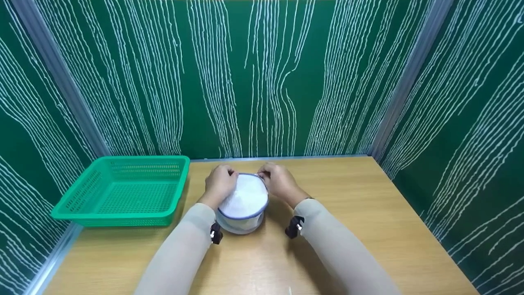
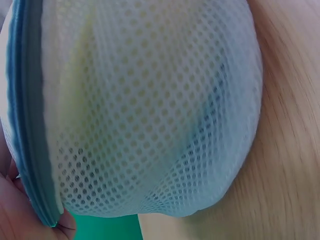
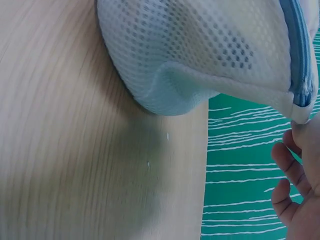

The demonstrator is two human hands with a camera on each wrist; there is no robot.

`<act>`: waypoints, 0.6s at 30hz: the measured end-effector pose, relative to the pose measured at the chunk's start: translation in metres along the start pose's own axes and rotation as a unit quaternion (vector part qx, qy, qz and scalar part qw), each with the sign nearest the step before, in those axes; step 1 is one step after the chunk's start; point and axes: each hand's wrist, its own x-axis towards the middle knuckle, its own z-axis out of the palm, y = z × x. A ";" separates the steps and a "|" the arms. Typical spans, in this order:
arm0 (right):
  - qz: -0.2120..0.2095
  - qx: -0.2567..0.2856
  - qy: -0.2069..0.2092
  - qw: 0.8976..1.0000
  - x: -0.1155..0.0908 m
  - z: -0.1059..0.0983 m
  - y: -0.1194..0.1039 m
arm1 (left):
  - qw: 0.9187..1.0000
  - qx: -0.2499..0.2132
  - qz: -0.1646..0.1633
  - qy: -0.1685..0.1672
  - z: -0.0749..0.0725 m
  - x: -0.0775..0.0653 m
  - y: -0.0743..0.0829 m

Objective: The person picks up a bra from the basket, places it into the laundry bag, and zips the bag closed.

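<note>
A round white mesh laundry bag (image 1: 247,196) with a blue zipper round its top edge stands on the wooden table between both hands. My left hand (image 1: 221,183) pinches the rim at its far left. In the left wrist view the thumb and fingers (image 2: 30,210) lie at the end of the blue zipper (image 2: 31,125). My right hand (image 1: 280,182) pinches the rim's far right, near a small white tab (image 3: 301,113) at the zipper's end; its other fingers (image 3: 290,167) are loosely curled. Something pale yellow shows faintly through the mesh (image 2: 150,90).
To the left on the table stands a green plastic basket (image 1: 172,205) with slotted walls. Green panels with white wavy lines (image 1: 270,82) close off the back and both sides. The wooden table (image 1: 352,213) extends to the right and front of the bag.
</note>
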 end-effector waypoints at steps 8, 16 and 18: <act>0.014 0.001 0.000 1.000 -0.001 -0.004 0.005 | 0.999 -0.003 -0.040 0.017 -0.003 0.002 -0.009; 0.008 -0.002 -0.006 1.000 -0.005 -0.006 0.012 | 0.999 0.009 -0.029 0.042 -0.005 0.001 -0.014; 0.006 -0.002 -0.005 1.000 -0.005 -0.007 0.013 | 0.999 0.010 -0.022 0.048 -0.005 0.001 -0.016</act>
